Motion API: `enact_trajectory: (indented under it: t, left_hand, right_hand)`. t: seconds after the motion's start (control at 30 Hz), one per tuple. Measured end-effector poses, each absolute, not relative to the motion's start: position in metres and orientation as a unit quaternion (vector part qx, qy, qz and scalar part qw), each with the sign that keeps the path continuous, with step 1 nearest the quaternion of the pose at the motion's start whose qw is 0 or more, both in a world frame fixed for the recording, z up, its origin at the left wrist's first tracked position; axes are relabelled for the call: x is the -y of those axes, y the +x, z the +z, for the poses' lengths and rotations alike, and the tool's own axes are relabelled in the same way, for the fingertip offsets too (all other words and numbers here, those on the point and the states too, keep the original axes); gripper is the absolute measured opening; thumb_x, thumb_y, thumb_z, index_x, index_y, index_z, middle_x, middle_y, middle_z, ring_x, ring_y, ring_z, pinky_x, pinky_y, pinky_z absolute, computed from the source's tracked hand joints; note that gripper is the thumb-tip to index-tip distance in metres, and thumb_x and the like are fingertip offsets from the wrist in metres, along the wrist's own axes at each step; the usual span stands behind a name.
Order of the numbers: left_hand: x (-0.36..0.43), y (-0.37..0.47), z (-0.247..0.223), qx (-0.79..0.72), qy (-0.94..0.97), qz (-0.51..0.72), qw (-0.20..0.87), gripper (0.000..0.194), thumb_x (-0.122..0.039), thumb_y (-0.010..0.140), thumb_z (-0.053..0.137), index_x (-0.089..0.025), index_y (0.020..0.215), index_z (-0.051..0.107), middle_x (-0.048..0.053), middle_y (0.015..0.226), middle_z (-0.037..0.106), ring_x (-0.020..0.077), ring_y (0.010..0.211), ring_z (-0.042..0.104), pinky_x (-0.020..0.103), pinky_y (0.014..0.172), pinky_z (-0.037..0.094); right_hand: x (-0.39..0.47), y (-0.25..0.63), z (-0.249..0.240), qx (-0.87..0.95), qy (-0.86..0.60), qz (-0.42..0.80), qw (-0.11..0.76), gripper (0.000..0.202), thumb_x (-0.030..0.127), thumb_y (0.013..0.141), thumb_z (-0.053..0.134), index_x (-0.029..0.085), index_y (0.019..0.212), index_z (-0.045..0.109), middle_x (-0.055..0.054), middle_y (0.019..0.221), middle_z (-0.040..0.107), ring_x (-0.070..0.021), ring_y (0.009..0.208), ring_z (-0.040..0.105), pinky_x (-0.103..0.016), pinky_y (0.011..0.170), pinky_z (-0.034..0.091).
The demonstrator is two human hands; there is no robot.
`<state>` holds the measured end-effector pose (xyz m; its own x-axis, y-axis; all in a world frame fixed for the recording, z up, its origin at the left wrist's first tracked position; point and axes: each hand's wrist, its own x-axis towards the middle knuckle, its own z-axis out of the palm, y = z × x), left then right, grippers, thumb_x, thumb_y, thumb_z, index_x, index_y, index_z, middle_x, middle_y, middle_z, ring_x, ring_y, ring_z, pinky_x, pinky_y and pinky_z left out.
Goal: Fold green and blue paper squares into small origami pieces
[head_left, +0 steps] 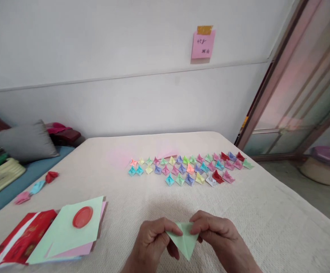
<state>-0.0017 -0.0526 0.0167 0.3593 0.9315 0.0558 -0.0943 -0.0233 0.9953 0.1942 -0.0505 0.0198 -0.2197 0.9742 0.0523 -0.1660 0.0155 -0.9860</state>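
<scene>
Green folded paper triangle (185,239) sits between both hands above the cream table cloth (267,220), its tip pointing down; left hand (153,242) and right hand (218,235) pinch its upper corners, equally near.

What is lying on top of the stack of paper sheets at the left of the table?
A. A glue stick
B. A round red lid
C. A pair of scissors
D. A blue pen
B: a round red lid rests on the top light green sheet of the paper stack, left of the hands folding green paper.
</scene>
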Motion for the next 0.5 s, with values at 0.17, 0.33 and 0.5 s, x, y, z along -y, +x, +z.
enact_trajectory:
  t: [0.17, 0.33, 0.5]
  left_hand:
    - [0.0556, -0.0036, 0.0100, -0.346, 0.565, 0.444, 0.603, 0.024, -0.027, 0.087, 0.049, -0.016, 0.088, 0.070, 0.004, 0.057, 0.069, 0.0168, 0.054, 0.064, 0.027, 0.058, 0.048]
    - [0.0545, -0.0046, 0.0089, -0.332, 0.544, 0.441, 0.632, 0.023, -0.031, 0.083, 0.054, -0.016, 0.095, 0.068, 0.004, 0.065, 0.070, 0.0177, 0.061, 0.065, 0.027, 0.061, 0.049]
    - [0.0554, 0.0029, 0.0159, -0.360, 0.510, 0.452, 0.637, 0.021, -0.034, 0.074, 0.069, -0.016, 0.083, 0.066, 0.001, 0.062, 0.064, 0.0115, 0.056, 0.058, 0.020, 0.054, 0.045]
  right_hand:
    - [0.0528, 0.1961, 0.0162, 0.514, -0.367, 0.593, 0.499, 0.020, 0.012, 0.072, 0.061, 0.024, 0.069, 0.076, -0.002, 0.070, 0.061, -0.0125, 0.062, 0.051, -0.026, 0.059, 0.039]
    - [0.0536, 0.1942, 0.0162, 0.529, -0.364, 0.577, 0.505, 0.021, 0.012, 0.075, 0.059, 0.025, 0.071, 0.076, -0.001, 0.070, 0.062, -0.0127, 0.063, 0.052, -0.026, 0.060, 0.040]
    - [0.0542, 0.1931, 0.0208, 0.558, -0.378, 0.550, 0.493, 0.023, 0.010, 0.075, 0.057, 0.024, 0.072, 0.075, -0.001, 0.069, 0.061, -0.0132, 0.064, 0.053, -0.026, 0.060, 0.041]
